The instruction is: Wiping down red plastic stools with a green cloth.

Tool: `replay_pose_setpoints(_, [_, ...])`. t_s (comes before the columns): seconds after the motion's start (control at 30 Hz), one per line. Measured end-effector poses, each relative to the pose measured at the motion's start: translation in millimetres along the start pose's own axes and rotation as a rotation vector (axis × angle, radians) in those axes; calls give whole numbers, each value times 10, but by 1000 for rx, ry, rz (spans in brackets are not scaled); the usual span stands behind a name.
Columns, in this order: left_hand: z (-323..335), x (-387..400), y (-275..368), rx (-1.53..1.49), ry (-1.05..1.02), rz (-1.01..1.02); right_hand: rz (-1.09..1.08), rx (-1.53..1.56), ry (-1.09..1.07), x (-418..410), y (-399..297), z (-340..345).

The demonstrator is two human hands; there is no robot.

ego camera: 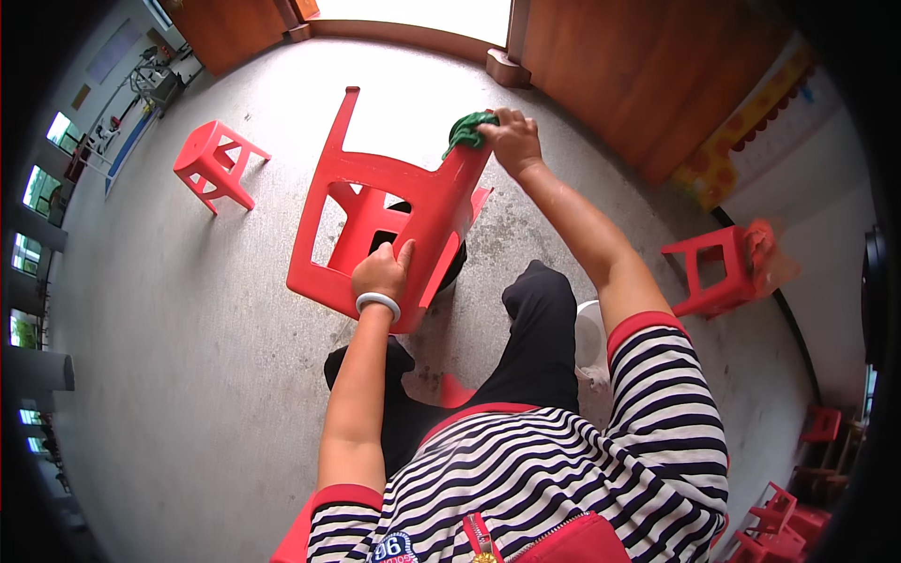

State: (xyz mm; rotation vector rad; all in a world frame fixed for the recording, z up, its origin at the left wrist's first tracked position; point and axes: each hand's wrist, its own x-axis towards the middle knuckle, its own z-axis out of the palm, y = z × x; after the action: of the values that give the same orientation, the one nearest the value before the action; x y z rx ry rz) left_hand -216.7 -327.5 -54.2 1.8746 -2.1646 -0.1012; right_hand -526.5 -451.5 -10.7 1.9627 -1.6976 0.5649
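Observation:
A red plastic stool (306,243) is tilted in front of me, its legs pointing away and upward. My left hand (383,271) grips it through an opening near the seat end, thumb up along the side; a pale bangle circles that wrist. At the far end of a leg on the right, my right hand (517,141) presses a green cloth (468,132) around the plastic. Behind the stool a dark object (456,271) is mostly hidden, so I cannot tell what it is.
Another red stool (218,165) stands on the floor at the left. To the right is a further red stool (711,267) with a crumpled bag (767,257) on it. A white bucket (590,331) sits beside my right leg. Wooden doors (633,70) flank a bright doorway.

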Motion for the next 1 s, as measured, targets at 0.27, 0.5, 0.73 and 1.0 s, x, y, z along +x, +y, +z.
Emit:
replay_pose_setpoints(0.27, [-42,-3,40,11,-42,-29,0,6,-87,-65,-189,10])
replay_pose_setpoints(0.5, [14,34,114,7,-12,4,200,28,-59,20,-100,49])
replay_pose_setpoints(0.73, [-120,-3,115,-24,-80,-33,24,-151,-67,93,92,22])
replay_pose_setpoints(1.0, [-77,-27,103,-129,-30,-57,-101,6,37,-201,-221,67])
